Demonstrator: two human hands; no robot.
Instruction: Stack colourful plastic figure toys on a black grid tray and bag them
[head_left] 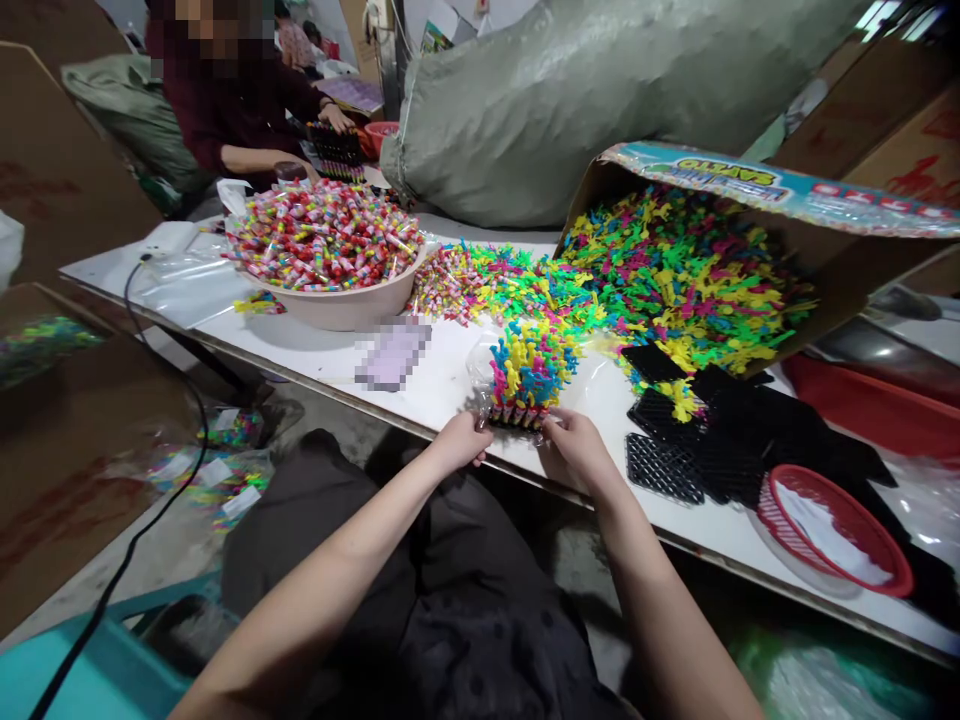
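Observation:
At the table's front edge stands a black grid tray (517,424) packed with small candy-like tubes topped by bright plastic figures (534,365) in blue, yellow, pink and green. A clear plastic bag (480,375) lies around the filled tray. My left hand (461,440) is closed on the bag's left edge, beside the tray's near corner. On the opposite side my right hand (576,442) pinches the bag by the tray's right corner. Its fingertips are partly hidden.
A basin (322,308) heaped with wrapped tubes stands left. An open carton (832,200) spills coloured figures at right, near black grid trays (664,468) and a red basket (892,560). A phone-like lilac object (394,355) lies mid-table. A co-worker (225,110) sits across.

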